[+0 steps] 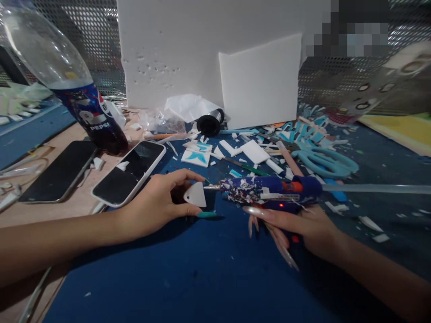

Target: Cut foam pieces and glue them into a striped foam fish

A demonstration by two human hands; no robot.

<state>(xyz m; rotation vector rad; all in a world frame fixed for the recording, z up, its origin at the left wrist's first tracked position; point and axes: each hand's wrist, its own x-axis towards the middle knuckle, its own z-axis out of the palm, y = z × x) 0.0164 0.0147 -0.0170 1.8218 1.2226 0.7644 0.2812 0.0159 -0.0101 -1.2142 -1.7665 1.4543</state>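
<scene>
Between the thumb and fingers of my left hand [164, 197] is a small white foam piece [195, 195], roughly triangular, with a dark dot on it. My right hand [303, 229] grips a blue hot glue gun [272, 188] from below, its handle mostly hidden by my fingers. The gun's metal nozzle points left and reaches the foam piece's right edge; whether they touch, I cannot tell. White and coloured scraps cling to the gun's front, and a small red light glows on its side. A long clear glue stick [373, 189] sticks out of its back.
Two phones [129, 172] and a tilted Pepsi bottle [84, 103] are at left. Blue-handled scissors [326, 162], foam scraps [255, 151] and a black-ended spool [209, 124] lie behind my hands. White foam boards [262, 83] stand at the back on the blue mat [188, 278].
</scene>
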